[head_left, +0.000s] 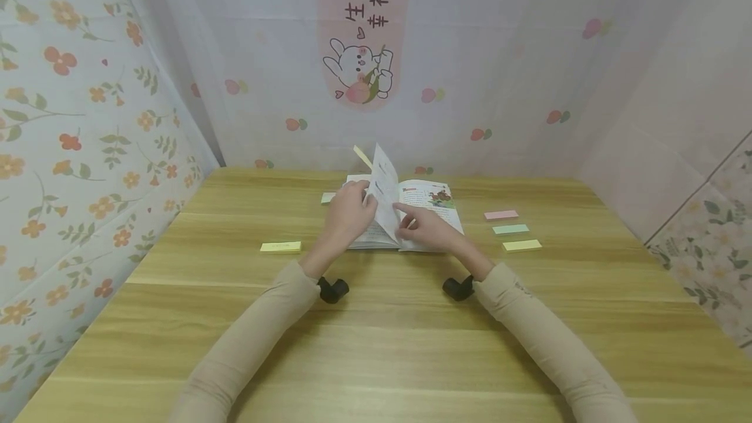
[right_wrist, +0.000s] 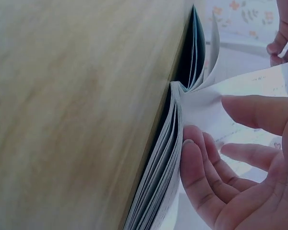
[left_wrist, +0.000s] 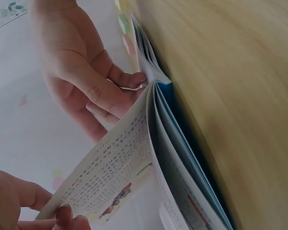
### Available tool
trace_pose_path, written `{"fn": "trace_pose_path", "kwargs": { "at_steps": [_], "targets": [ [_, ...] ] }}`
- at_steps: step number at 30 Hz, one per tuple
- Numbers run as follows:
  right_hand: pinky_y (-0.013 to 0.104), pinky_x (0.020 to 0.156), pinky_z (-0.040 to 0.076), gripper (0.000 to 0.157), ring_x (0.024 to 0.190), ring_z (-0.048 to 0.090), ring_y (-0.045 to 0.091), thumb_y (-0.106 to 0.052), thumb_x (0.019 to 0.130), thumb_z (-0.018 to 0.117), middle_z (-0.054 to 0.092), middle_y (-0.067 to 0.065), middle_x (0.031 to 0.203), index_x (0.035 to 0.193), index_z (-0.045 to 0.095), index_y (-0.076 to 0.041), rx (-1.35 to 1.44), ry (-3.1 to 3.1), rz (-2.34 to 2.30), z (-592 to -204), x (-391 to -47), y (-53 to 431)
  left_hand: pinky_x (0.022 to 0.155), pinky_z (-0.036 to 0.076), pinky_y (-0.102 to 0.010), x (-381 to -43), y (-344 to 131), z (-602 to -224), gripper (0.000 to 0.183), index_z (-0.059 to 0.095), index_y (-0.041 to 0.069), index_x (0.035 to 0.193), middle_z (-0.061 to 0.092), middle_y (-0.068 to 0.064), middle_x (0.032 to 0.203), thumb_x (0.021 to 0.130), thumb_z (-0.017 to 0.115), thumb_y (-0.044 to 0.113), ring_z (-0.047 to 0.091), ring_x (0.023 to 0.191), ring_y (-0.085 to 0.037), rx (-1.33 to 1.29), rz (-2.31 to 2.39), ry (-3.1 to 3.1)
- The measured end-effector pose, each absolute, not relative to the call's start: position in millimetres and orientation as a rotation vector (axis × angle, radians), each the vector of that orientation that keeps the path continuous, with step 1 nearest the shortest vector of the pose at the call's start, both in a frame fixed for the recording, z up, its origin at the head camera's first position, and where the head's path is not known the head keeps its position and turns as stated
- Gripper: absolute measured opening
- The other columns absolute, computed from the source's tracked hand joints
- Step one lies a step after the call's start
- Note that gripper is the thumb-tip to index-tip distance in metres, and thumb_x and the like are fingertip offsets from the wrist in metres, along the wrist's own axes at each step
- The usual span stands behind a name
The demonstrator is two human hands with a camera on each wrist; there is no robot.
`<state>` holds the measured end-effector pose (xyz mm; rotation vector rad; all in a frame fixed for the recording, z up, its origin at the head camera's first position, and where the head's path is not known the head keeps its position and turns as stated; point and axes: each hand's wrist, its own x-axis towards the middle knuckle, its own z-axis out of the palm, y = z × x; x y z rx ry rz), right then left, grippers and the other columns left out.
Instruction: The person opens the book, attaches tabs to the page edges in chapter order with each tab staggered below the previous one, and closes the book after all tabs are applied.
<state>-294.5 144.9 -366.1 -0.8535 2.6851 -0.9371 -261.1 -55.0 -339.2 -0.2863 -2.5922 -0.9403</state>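
Note:
An open book [head_left: 423, 194] lies on the table, with one printed page [head_left: 384, 191] standing raised near its middle. My left hand [head_left: 352, 207] pinches the outer edge of that page between thumb and fingers; the left wrist view shows the page [left_wrist: 115, 158] stretched from the fingers to the spine. Close to the spine, my right hand [right_wrist: 249, 163] has loosely bent fingers touching the book and the lifted page, without a visible grip. A yellow sticky strip [head_left: 362, 156] pokes out above the raised page. Part of the left-hand pages is hidden behind my left hand.
On the wooden table [head_left: 376, 344], a yellow sticky-note pad [head_left: 281, 247] lies left of the book. Pink [head_left: 501, 215], green [head_left: 511, 230] and yellow [head_left: 521, 245] pads lie to its right. A green strip [head_left: 327, 198] shows at the book's left edge. A printed curtain [head_left: 264, 51] hangs behind.

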Motion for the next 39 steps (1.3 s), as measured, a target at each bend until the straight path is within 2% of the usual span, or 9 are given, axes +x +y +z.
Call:
{"fn": "trace_pose_path", "kwargs": {
  "at_steps": [4, 8, 11, 15, 21, 24, 28, 30, 39],
  "targets": [
    [0.039, 0.083, 0.053, 0.065, 0.094, 0.067, 0.028, -0.014, 0.097, 0.065, 0.070, 0.017, 0.103, 0.152, 0.037, 0.004, -0.862, 2.677, -0.892, -364.8, -294.6, 143.9, 0.065, 0.053, -0.035, -260.4, -59.2, -342.6, 0.039, 0.062, -0.009, 0.129, 0.067, -0.020, 0.107, 0.097, 0.054, 0.011, 0.061, 0.080, -0.027, -0.285, -0.889, -2.608],
    [0.038, 0.082, 0.053, 0.066, 0.094, 0.067, 0.027, -0.017, 0.098, 0.065, 0.070, 0.017, 0.105, 0.153, 0.035, 0.005, -0.854, 2.653, -0.874, -365.5, -296.5, 144.1, 0.062, 0.053, -0.033, -259.6, -64.6, -347.1, 0.041, 0.060, -0.011, 0.131, 0.067, -0.023, 0.113, 0.097, 0.054, 0.012, 0.061, 0.078, -0.026, -0.272, -0.830, -2.632],
    [0.036, 0.081, 0.053, 0.068, 0.092, 0.066, 0.025, -0.018, 0.098, 0.066, 0.071, 0.018, 0.105, 0.153, 0.034, 0.006, -0.852, 2.646, -0.851, -366.4, -298.4, 143.7, 0.072, 0.056, -0.040, -258.2, -68.0, -349.1, 0.044, 0.058, -0.011, 0.133, 0.065, -0.025, 0.120, 0.097, 0.055, 0.013, 0.065, 0.089, -0.031, -0.255, -0.789, -2.656],
    [0.033, 0.077, 0.052, 0.069, 0.086, 0.064, 0.022, -0.017, 0.098, 0.067, 0.071, 0.018, 0.102, 0.153, 0.033, 0.008, -0.861, 2.652, -0.813, -366.3, -300.7, 142.5, 0.074, 0.056, -0.044, -254.9, -71.3, -350.7, 0.042, 0.058, -0.010, 0.133, 0.064, -0.025, 0.118, 0.097, 0.055, 0.012, 0.065, 0.091, -0.034, -0.245, -0.730, -2.698],
    [0.030, 0.072, 0.050, 0.070, 0.080, 0.061, 0.019, -0.019, 0.097, 0.068, 0.070, 0.015, 0.097, 0.152, 0.034, 0.008, -0.858, 2.659, -0.774, -367.4, -303.1, 141.0, 0.067, 0.055, -0.041, -251.8, -76.8, -355.1, 0.038, 0.061, -0.010, 0.128, 0.065, -0.025, 0.112, 0.096, 0.056, 0.010, 0.062, 0.086, -0.032, -0.243, -0.643, -2.765],
    [0.029, 0.070, 0.048, 0.070, 0.077, 0.058, 0.018, -0.021, 0.097, 0.069, 0.070, 0.012, 0.093, 0.152, 0.035, 0.007, -0.856, 2.653, -0.767, -369.5, -304.3, 140.8, 0.062, 0.051, -0.037, -251.0, -81.0, -358.9, 0.034, 0.063, -0.010, 0.122, 0.065, -0.024, 0.108, 0.096, 0.057, 0.010, 0.058, 0.080, -0.028, -0.251, -0.600, -2.809],
    [0.028, 0.068, 0.045, 0.070, 0.072, 0.053, 0.015, -0.023, 0.098, 0.069, 0.068, 0.008, 0.089, 0.153, 0.035, 0.005, -0.872, 2.639, -0.746, -372.8, -307.3, 140.7, 0.053, 0.041, -0.029, -250.6, -86.2, -364.3, 0.016, 0.066, -0.006, 0.096, 0.063, -0.016, 0.090, 0.095, 0.058, 0.008, 0.050, 0.069, -0.022, -0.264, -0.547, -2.869],
    [0.028, 0.067, 0.043, 0.071, 0.069, 0.051, 0.015, -0.023, 0.098, 0.068, 0.066, 0.007, 0.087, 0.153, 0.034, 0.005, -0.876, 2.633, -0.738, -373.6, -308.6, 140.9, 0.050, 0.038, -0.027, -250.7, -87.9, -366.7, 0.014, 0.063, -0.003, 0.086, 0.060, -0.013, 0.083, 0.094, 0.058, 0.008, 0.048, 0.066, -0.021, -0.275, -0.520, -2.895],
    [0.026, 0.058, 0.032, 0.070, 0.058, 0.035, 0.012, -0.024, 0.098, 0.068, 0.051, 0.001, 0.071, 0.154, 0.034, 0.002, -0.864, 2.616, -0.724, -374.0, -309.7, 139.3, 0.050, 0.036, -0.027, -249.9, -90.5, -370.9, 0.021, 0.058, 0.002, 0.075, 0.049, -0.007, 0.073, 0.095, 0.056, 0.007, 0.044, 0.062, -0.018, -0.269, -0.485, -3.001]
  ]
}}
